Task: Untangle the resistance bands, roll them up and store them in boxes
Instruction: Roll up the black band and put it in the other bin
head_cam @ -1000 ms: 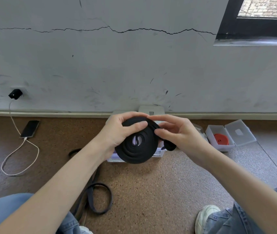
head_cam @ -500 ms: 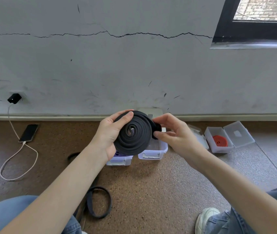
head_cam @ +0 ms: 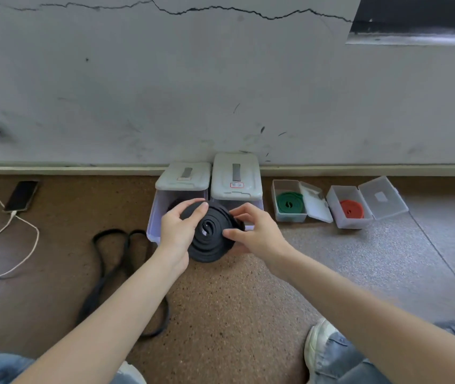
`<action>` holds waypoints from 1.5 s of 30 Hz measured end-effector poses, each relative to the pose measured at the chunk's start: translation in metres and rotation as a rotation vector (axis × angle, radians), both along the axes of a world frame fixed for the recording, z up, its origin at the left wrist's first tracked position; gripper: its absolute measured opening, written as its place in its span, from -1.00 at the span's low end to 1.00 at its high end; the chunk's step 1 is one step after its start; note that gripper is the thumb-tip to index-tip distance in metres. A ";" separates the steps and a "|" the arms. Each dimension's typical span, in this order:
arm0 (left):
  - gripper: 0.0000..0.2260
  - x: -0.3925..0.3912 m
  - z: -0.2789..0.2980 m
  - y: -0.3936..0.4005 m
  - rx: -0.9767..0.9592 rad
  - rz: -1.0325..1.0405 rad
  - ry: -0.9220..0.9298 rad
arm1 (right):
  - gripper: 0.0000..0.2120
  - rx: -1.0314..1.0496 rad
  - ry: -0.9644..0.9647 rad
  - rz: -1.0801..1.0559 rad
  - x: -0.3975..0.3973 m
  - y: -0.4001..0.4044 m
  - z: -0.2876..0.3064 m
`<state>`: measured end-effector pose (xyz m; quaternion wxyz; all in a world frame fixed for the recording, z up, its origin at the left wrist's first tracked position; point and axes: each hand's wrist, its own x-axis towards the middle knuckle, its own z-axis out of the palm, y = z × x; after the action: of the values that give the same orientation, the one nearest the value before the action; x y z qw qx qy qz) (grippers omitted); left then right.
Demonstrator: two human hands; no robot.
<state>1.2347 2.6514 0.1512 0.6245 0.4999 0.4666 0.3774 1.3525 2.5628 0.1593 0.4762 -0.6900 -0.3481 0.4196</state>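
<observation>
Over the two lidded white boxes (head_cam: 208,187) by the wall, the left hand (head_cam: 178,231) and right hand (head_cam: 257,234) both grip the coiled black band (head_cam: 209,239), fingers clamped on its rim. To store it well, they should keep the coil squeezed tight while lowering it into a box so it cannot spring open. Compared with half a second ago, the coil sits lower and nearer the boxes, and the green band's box right of them has come into view.

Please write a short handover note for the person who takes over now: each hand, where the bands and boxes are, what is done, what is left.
Left hand and right hand both grip the rolled black band, held over the open lavender boxes by the wall.
Done: green band and red band lie rolled in their small clear boxes, lids open.
Left: box this roll; roll and box the loose black band on the floor.
</observation>
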 end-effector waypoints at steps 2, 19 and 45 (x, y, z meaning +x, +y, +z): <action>-0.95 0.001 -0.018 0.008 0.000 -0.001 0.036 | -0.74 -0.028 0.150 -0.031 0.002 0.009 -0.018; -0.76 0.081 -0.160 0.118 0.170 -0.285 0.407 | -0.79 -0.184 0.410 -0.337 0.114 0.098 -0.124; -0.57 0.074 -0.224 0.135 0.881 -0.627 0.858 | -0.75 -0.727 -0.600 0.308 0.127 0.167 -0.260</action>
<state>1.3090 2.7869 -0.0733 0.2031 0.9235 0.3089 0.1020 1.4795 2.7299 -0.1005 0.0161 -0.8422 -0.3989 0.3624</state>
